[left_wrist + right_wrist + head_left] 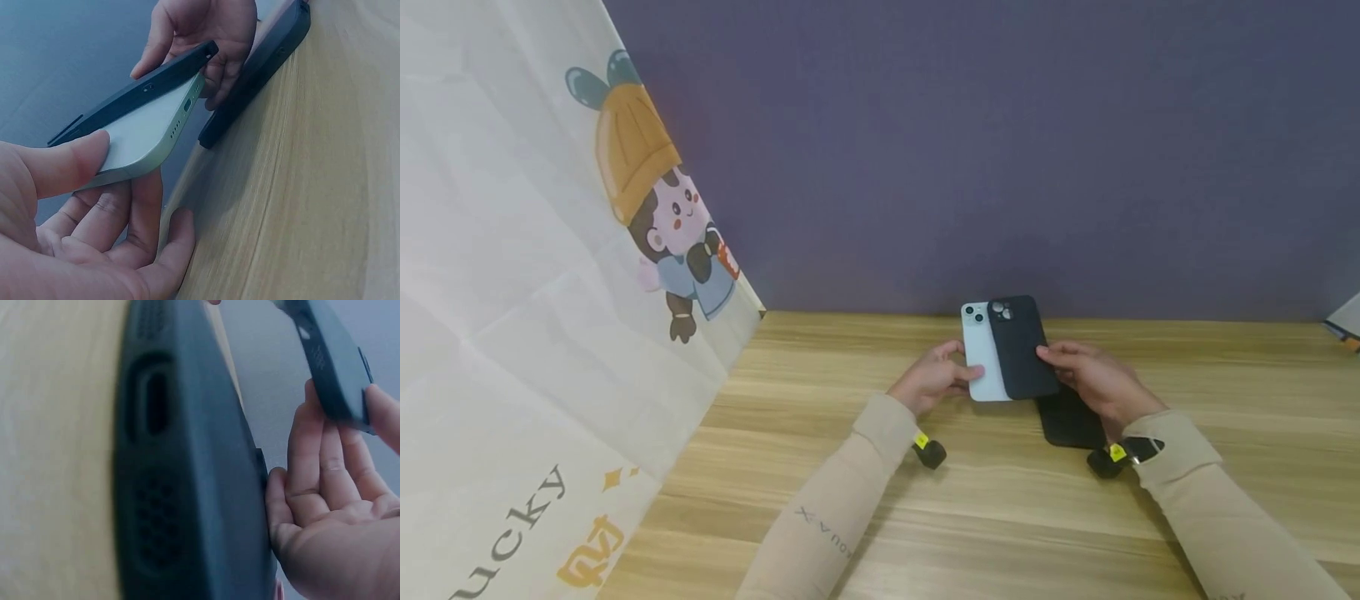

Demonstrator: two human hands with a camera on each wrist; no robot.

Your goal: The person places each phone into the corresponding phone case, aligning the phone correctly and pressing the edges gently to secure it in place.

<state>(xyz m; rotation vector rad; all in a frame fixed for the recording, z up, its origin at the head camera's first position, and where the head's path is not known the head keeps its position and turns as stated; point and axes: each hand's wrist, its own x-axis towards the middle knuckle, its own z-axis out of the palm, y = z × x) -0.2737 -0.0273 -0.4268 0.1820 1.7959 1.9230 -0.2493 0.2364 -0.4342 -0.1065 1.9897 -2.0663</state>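
My left hand (934, 377) pinches a pale mint phone (981, 346), thumb on its back and fingers underneath. Its two-lens camera corner points away from me; the left wrist view shows its charging port (187, 105) and bottom edge. A black phone case (1021, 354) with a camera cutout overlaps the phone's right part at a slight slant. My right hand (1101, 379) pinches that case at its right edge between thumb and fingers. Below the right hand, a second black phone case (1067, 421) lies on the table, its port opening and speaker holes large in the right wrist view.
The wood-grain table (820, 367) runs back to a dark blue-grey wall panel (1000, 150). A white curtain (512, 250) with a cartoon figure hangs along the left side. At the far right edge sits a partly cut-off pale object (1347, 321).
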